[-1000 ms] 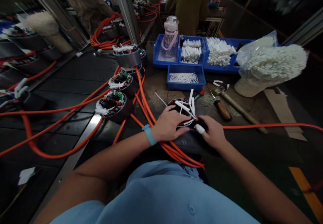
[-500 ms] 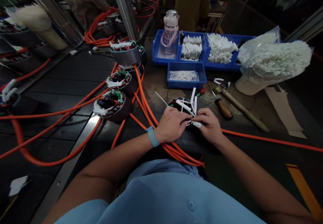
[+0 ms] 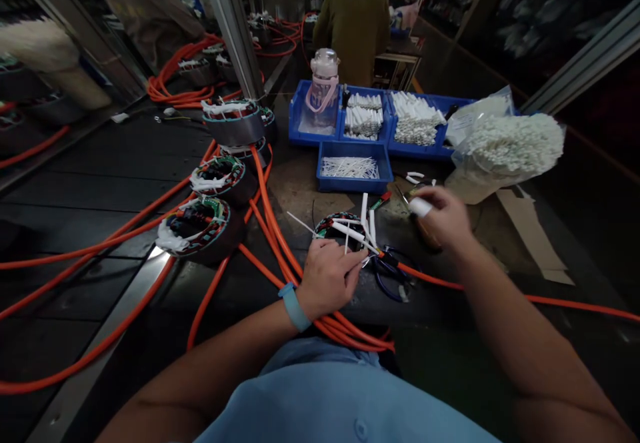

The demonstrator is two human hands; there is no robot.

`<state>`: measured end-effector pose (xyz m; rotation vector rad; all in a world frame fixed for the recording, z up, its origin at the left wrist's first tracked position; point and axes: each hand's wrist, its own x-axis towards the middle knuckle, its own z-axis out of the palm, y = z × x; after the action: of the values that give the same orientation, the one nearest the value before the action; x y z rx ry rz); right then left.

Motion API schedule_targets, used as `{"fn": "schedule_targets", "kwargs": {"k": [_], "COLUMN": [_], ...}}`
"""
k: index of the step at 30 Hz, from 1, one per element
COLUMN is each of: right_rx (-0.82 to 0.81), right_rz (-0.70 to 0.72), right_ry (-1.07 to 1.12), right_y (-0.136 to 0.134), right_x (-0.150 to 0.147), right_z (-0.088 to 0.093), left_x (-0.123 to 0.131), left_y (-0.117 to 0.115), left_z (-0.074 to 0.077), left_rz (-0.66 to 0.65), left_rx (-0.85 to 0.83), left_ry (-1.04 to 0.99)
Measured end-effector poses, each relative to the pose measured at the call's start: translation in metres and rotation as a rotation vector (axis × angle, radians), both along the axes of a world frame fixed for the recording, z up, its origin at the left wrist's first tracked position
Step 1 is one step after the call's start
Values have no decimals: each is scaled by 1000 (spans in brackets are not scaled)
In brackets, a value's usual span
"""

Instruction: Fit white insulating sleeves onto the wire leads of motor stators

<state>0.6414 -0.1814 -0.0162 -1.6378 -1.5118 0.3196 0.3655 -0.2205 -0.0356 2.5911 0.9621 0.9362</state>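
Note:
My left hand [image 3: 331, 278] rests at the near side of a motor stator [image 3: 327, 226] wound with red and green-blue wires. Its thumb and index finger pinch a wire where the leads leave the winding. White sleeves [image 3: 350, 231] stick up and across the stator, and an orange cable [image 3: 425, 275] runs off to the right. My right hand [image 3: 445, 220] is raised right of the stator, over a wooden-handled screwdriver [image 3: 430, 236] that it partly hides. A white piece [image 3: 420, 208] shows at its thumb; whether held or worn I cannot tell. Motion blurs those fingers.
Blue bins [image 3: 393, 138] of white tubes stand behind, with a blue tray [image 3: 354, 184] of thin white sticks in front. A pink bottle [image 3: 323, 93] stands in one bin. More stators [image 3: 197, 230] and orange cables fill the left. A bagged bundle [image 3: 515, 146] stands right. Another person sits beyond.
My right hand has left the stator and moved right and away from me, over the tools, the white piece going with it. My left hand stays at the stator; the view has shifted.

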Motion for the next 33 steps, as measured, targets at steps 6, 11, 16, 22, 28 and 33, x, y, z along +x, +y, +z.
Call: {"fn": "schedule_targets", "kwargs": {"k": [6,11,16,22,28,33], "right_rx": [99,27,235,573,556,280], "right_rz": [-518,-531,-493,-343,193,579], "right_ry": [-467,-545,-340,-18,-9,100], "right_y": [67,70,64,39,-78,-171], "right_x": [101,117,133,95,-26,-82], "right_z": [45,46,45,59,37,2], "left_x": [1,0,0,1,0,-22], "left_y": [2,3,3,3,1,1], "left_z": [-2,-5,-7,-8,0,8], "left_rz": [10,7,-1,6,-21,-109], "left_rx": [7,25,59,69,-19,-126], "left_ry": [-31,-50,-63,-37,-48,-346]}}
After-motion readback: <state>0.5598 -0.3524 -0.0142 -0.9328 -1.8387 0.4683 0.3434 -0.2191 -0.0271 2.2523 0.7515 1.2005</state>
